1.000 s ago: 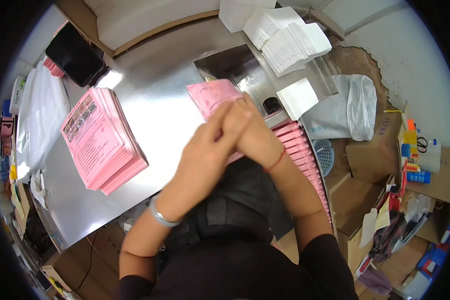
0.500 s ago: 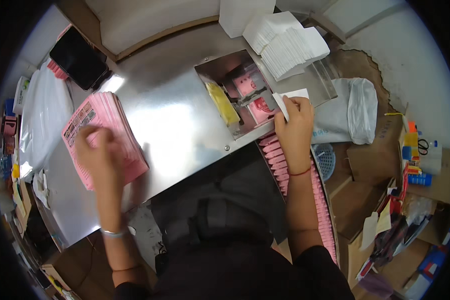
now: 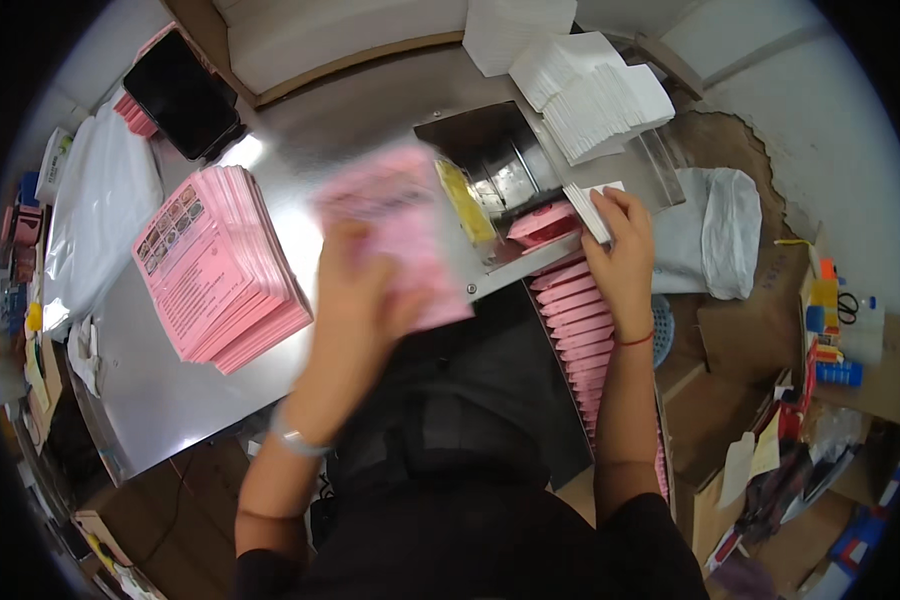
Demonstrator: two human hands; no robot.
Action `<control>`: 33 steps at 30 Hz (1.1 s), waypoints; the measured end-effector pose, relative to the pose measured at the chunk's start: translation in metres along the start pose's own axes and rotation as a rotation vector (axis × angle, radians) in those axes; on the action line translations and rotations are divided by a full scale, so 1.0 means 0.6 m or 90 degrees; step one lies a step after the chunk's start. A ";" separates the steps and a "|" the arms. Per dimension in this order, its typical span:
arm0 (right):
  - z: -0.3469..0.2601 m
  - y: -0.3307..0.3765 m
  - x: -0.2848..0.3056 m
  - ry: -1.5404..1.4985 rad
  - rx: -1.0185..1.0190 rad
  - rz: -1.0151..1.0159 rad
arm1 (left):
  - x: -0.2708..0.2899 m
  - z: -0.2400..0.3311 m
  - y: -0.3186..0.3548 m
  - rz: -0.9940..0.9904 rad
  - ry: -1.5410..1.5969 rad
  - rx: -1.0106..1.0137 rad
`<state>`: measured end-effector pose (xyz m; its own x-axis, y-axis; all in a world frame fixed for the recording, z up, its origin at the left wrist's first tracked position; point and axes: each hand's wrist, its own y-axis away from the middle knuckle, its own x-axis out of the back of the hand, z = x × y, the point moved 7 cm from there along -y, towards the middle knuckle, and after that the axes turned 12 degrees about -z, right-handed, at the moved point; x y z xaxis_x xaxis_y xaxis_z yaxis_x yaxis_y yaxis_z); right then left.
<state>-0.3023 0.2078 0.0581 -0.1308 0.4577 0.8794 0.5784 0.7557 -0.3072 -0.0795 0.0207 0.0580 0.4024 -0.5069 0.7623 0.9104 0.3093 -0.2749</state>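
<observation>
My left hand (image 3: 355, 295) is closed on a pink printed packet (image 3: 422, 245), blurred by motion, over the middle of the metal table (image 3: 345, 125). A thick stack of similar pink packets (image 3: 205, 270) lies to its left. My right hand (image 3: 625, 262) grips a small wad of white folded tissues (image 3: 586, 212) at the right edge of a rectangular opening (image 3: 485, 130) in the tabletop. Inside that opening are a pink-and-red packet (image 3: 543, 228) and a yellow strip (image 3: 462, 200). Below my right wrist runs a long row of filled pink packets (image 3: 585, 345).
Stacks of white folded tissues (image 3: 605, 110) stand behind the opening. A black phone-like screen (image 3: 182, 95) and a white plastic bag (image 3: 100, 205) are at the left. Right of my forearm are a blue basket (image 3: 662, 330), a grey-white bag (image 3: 725, 235) and cardboard boxes (image 3: 740, 330).
My left hand has moved right from the pink stack, bringing a packet with it. The right hand keeps its tissues, now seen as a thicker wad. The packets in the opening look different.
</observation>
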 end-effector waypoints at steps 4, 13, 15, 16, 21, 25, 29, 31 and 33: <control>-0.027 0.003 0.034 0.019 0.029 0.042 | -0.067 0.040 -0.018 -0.050 -0.168 -0.034; -0.261 -0.007 -0.103 0.062 0.250 -0.158 | -0.016 -0.011 0.017 -0.054 -0.149 0.124; -0.266 -0.025 -0.129 0.032 0.318 -0.172 | -0.031 0.011 0.010 -0.035 -0.158 0.048; -0.246 -0.036 -0.114 -0.028 0.341 -0.121 | -0.036 0.028 0.010 -0.020 -0.166 -0.025; -0.024 -0.185 0.075 -0.087 0.054 0.134 | -0.039 0.023 0.009 -0.093 -0.175 -0.026; -0.017 -0.204 0.066 0.138 0.077 0.115 | -0.017 0.002 -0.036 -0.131 -0.241 0.090; -0.005 -0.206 0.073 0.023 0.018 0.092 | -0.025 0.021 -0.081 -0.129 -0.345 -0.023; 0.005 -0.207 0.081 0.015 0.047 0.054 | -0.014 0.008 -0.066 -0.138 -0.316 0.035; 0.024 -0.206 0.085 0.013 0.067 0.019 | -0.015 0.014 -0.048 -0.163 -0.320 0.103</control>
<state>-0.3921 0.1444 0.1359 -0.0971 0.4721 0.8762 0.4935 0.7873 -0.3696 -0.1101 0.0228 0.0640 0.0402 -0.1495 0.9879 0.9306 0.3657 0.0175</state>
